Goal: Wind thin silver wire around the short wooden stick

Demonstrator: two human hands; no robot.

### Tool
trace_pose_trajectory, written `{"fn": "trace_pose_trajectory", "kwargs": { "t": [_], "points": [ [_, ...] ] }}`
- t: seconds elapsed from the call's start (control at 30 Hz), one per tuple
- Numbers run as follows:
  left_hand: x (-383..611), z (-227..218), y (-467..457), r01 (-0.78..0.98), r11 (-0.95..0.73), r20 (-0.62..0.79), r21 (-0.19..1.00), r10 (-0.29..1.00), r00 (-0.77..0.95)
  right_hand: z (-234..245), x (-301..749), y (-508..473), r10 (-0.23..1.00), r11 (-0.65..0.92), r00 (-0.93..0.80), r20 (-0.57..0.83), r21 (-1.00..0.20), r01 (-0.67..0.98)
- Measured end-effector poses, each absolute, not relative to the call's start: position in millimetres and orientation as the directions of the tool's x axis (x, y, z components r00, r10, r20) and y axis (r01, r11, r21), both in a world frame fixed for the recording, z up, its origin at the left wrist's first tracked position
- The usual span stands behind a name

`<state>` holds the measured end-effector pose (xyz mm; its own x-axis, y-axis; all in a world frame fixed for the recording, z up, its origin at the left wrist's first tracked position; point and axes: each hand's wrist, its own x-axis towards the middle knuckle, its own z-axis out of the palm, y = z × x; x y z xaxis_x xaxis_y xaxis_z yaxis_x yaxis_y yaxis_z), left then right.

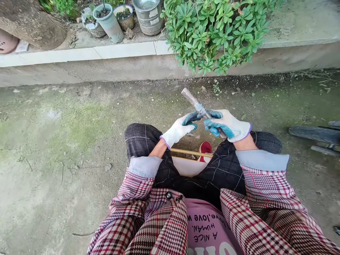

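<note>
A short brown stick (188, 94), wound about its middle with a coil of thin silvery wire (199, 108), slants up and to the left between my hands. My right hand (225, 124), in a white work glove with a blue-green coated palm, is closed round the stick's lower part; the stick's lower end pokes out below the fingers. My left hand (183, 128) wears a matching glove and is close beside the coil. Its fingers and thumb curl together toward the stick, and what they pinch is too small to make out. Both hands are above the ground between my knees.
Beneath me is a low seat with a yellowish bar (186, 151). A red shoe (205, 148) shows below. Ahead runs a raised concrete edge (106, 69), with plant pots (109, 26), a metal bucket (148, 21) and a leafy bush (212, 35). A dark wheel (313, 132) stands at right.
</note>
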<state>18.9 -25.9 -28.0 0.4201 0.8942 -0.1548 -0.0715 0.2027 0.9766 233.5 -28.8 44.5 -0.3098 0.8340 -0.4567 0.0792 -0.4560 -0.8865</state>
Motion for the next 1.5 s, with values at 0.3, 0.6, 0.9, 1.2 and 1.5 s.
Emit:
{"fn": "trace_pose_trajectory", "kwargs": {
  "t": [0.3, 0.6, 0.9, 1.2, 1.5],
  "points": [
    [0, -5, -29, -0.031, 0.336, -0.282, 0.941, 0.834, 0.474, 31, 234, -19, 0.875, -0.458, -0.135, -0.466, -0.885, 0.088],
    [-9, -3, -22, -0.155, 0.347, -0.255, 0.925, 0.87, 0.421, 35, 234, -19, 0.874, -0.464, -0.127, -0.469, -0.883, 0.07],
    [6, -13, -23, 0.111, 0.407, -0.413, 0.907, 0.804, 0.427, 25, 231, -18, 0.871, -0.455, -0.139, -0.471, -0.881, 0.134],
    [-11, -1, -27, -0.088, 0.419, -0.277, 0.904, 0.728, 0.628, 25, 230, -18, 0.869, -0.424, -0.164, -0.467, -0.873, 0.241],
    [-8, 1, -27, -0.068, 0.389, -0.283, 0.919, 0.77, 0.572, 16, 226, -16, 0.899, -0.268, -0.158, -0.409, -0.798, 0.54]
  ]
}}
